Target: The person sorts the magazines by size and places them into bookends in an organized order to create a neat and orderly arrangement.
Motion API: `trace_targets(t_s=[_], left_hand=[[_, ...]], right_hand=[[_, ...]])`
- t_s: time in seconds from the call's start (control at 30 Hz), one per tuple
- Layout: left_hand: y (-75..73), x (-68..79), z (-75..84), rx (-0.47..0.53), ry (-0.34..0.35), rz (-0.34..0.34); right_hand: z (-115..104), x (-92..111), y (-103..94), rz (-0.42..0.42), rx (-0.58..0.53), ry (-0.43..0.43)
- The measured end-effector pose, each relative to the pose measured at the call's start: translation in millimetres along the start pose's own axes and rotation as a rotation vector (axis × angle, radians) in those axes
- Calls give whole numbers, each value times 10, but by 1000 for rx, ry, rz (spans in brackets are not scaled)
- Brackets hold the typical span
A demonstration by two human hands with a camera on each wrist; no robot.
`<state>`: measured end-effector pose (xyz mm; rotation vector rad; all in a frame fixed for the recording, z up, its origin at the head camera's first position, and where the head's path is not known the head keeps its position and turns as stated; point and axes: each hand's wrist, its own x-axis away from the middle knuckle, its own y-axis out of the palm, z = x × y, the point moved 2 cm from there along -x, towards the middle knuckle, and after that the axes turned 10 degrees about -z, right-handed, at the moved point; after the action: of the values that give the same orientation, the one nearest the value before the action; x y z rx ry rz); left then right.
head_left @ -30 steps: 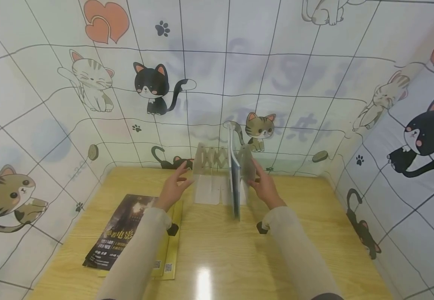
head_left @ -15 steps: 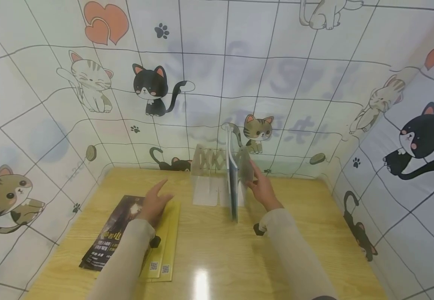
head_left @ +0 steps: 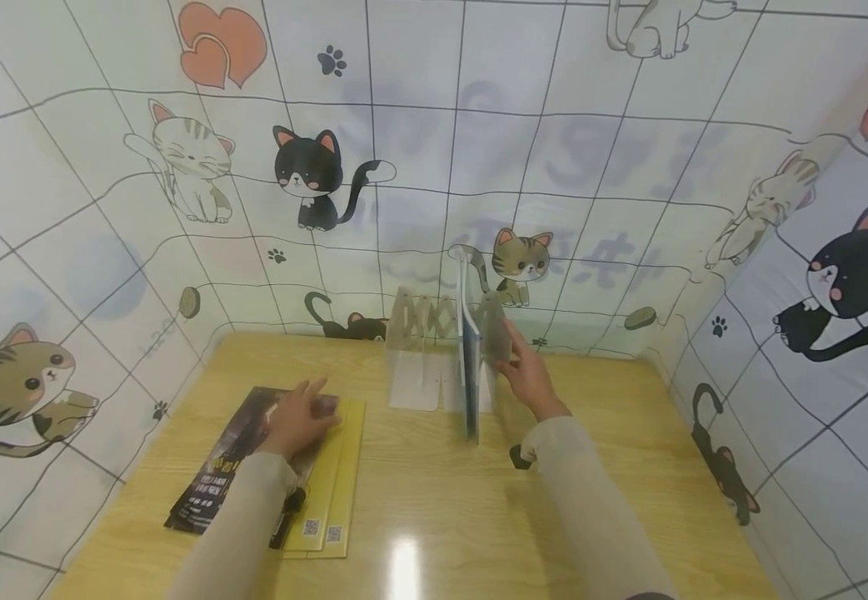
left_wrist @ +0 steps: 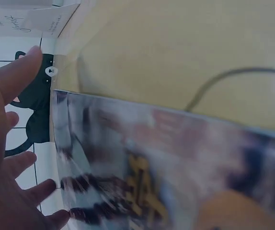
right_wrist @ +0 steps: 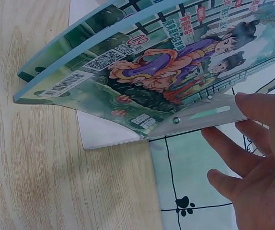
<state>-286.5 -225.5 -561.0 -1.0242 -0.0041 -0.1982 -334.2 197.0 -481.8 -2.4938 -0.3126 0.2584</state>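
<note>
My left hand (head_left: 295,421) is over a pile at the left: a dark book (head_left: 202,504) with Chinese lettering, above yellow books (head_left: 338,500). In the left wrist view its fingers are spread at the edge of a glossy cover (left_wrist: 108,139), the fingertips right at the rim. My right hand (head_left: 535,379) holds the right side plate of a pale expandable bookend (head_left: 413,383), thumb on the plate's face and index finger by its edge. Thin books (head_left: 470,375) stand upright inside that plate; the right wrist view shows an illustrated cover (right_wrist: 156,76) with a barcode.
All this stands on a light wooden table (head_left: 419,483). A white cloth wall (head_left: 419,183) with a grid and cartoon cats rises behind and on both sides. The bookend stands near the back wall, with gaps in its left part.
My left hand has left the bookend's left side and come left and towards me, onto the pile of books. The right hand has stayed at the right plate.
</note>
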Motion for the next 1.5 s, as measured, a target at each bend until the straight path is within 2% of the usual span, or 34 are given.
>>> trace_targets(t_s=[0.2, 0.43, 0.53, 0.7, 0.93, 1.2, 1.33, 1.5], left_hand=[[64, 123, -8, -40, -19, -27], [31, 265, -41, -83, -15, 4], [15, 317, -111, -52, -44, -6], [-8, 364, -252, -64, -68, -20], [-65, 398, -423, -72, -88, 19], [-56, 441, -626, -95, -110, 66], [-94, 481, -672, -120, -130, 96], [-147, 542, -712, -91, -155, 104]], right_hand=[[-4, 2, 1, -4, -2, -1], [-31, -1, -7, 3, -10, -19], [-41, 3, -14, 2, -12, -14], [-44, 10, -26, -1, -6, -8], [-38, 4, -25, 7, -8, -30], [-39, -14, -13, -3, -11, -24], [-45, -11, -16, 4, -14, -29], [-58, -6, -17, 2, -23, -28]])
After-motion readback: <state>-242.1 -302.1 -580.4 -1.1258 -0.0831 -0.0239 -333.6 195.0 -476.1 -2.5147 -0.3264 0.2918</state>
